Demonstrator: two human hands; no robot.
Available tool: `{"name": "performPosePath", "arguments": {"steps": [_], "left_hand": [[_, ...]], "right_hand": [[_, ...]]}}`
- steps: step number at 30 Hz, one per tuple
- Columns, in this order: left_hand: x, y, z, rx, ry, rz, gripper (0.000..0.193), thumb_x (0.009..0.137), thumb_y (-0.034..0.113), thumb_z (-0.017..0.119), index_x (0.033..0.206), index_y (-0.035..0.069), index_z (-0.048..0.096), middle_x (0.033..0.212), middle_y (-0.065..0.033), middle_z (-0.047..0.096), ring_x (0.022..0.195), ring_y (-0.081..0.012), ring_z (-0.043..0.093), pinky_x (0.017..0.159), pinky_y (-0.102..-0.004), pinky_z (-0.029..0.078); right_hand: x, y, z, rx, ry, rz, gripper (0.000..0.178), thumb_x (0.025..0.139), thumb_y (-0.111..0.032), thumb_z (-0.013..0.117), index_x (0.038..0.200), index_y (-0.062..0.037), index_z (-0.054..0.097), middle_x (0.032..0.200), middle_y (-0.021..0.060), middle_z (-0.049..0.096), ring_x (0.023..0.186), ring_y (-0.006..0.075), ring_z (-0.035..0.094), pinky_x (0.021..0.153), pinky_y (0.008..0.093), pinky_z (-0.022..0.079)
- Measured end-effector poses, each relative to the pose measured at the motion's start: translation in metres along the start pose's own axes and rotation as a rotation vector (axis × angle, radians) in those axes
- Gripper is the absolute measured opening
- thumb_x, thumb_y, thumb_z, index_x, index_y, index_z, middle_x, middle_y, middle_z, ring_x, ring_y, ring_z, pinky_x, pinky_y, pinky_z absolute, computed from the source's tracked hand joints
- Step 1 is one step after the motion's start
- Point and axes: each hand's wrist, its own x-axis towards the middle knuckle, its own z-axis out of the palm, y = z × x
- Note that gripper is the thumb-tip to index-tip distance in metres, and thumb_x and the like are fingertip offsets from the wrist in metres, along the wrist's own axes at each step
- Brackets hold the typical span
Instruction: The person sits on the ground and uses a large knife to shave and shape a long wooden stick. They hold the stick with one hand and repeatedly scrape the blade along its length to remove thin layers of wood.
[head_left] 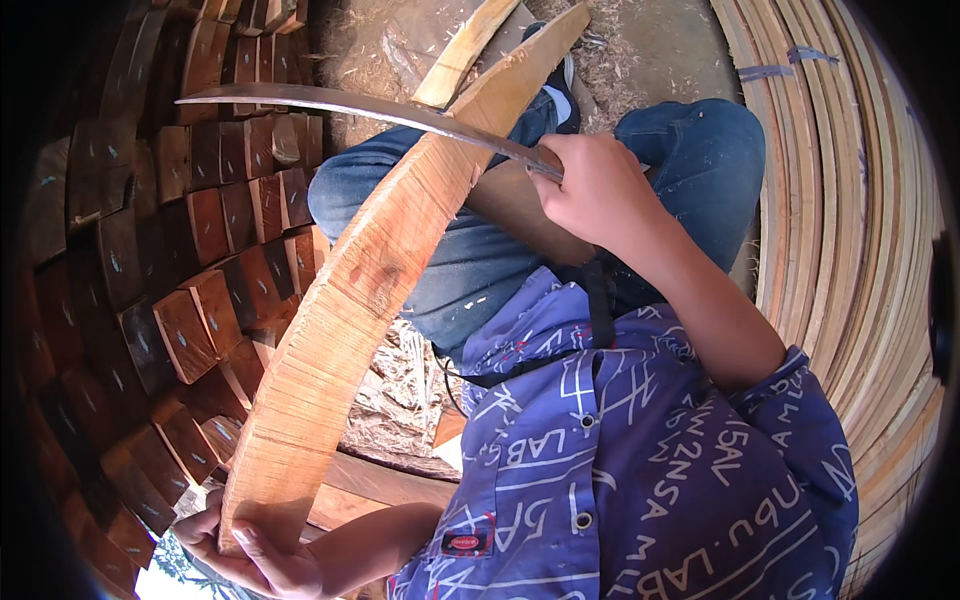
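Observation:
A long, gently curved wooden plank [345, 290] slants from the lower left up to the top middle, its sawn face marked with fine cross lines and a knot. My left hand [250, 555] grips its near end, thumb on the face and fingers wrapped round behind. My right hand [590, 190] is closed around the handle of a machete [300, 97]. The long, slightly curved blade points left and crosses over the plank's upper part; whether it touches the wood I cannot tell. Another pale piece of wood [465, 50] lies by the plank's far end.
Dark wooden blocks [205, 225] are stacked in rows along the left. Long pale boards [800, 200] stand in a stack on the right. My bent legs in jeans [690, 190] lie beneath the work. Wood shavings [395, 390] cover the ground, and a shoe [562, 95] shows beyond the plank.

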Motion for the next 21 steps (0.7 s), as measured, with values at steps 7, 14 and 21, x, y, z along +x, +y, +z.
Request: {"name": "performPosePath", "arguments": {"steps": [7,14,21], "left_hand": [[-0.01,0.015,0.004,0.081,0.024,0.006,0.039,0.094,0.045,0.058,0.102,0.008,0.047,0.086,-0.0048,0.048,0.083,-0.0116,0.052,0.074,-0.0275,0.042],[-0.011,0.016,-0.011,0.024,-0.102,0.008,0.038,0.092,0.043,0.06,0.098,0.009,0.046,0.086,-0.0045,0.048,0.083,-0.0109,0.053,0.073,-0.0277,0.043],[-0.018,0.005,-0.002,-0.071,-0.121,0.039,0.036,0.093,0.037,0.063,0.101,0.006,0.046,0.09,-0.0094,0.055,0.082,-0.0122,0.054,0.071,-0.0273,0.043]], "right_hand": [[-0.023,-0.013,-0.012,0.115,0.002,-0.114,0.016,0.073,-0.015,0.068,0.082,-0.0008,0.068,0.072,0.0183,0.067,0.073,0.0368,0.067,0.07,0.0458,0.054],[-0.02,-0.005,-0.011,0.049,0.007,-0.068,0.019,0.074,-0.017,0.068,0.088,-0.004,0.071,0.077,0.0161,0.068,0.077,0.0363,0.068,0.072,0.0457,0.055],[-0.037,-0.042,-0.024,0.051,-0.096,-0.078,0.022,0.075,-0.018,0.069,0.094,-0.006,0.071,0.073,0.0159,0.068,0.073,0.0362,0.068,0.07,0.0459,0.055]]}}
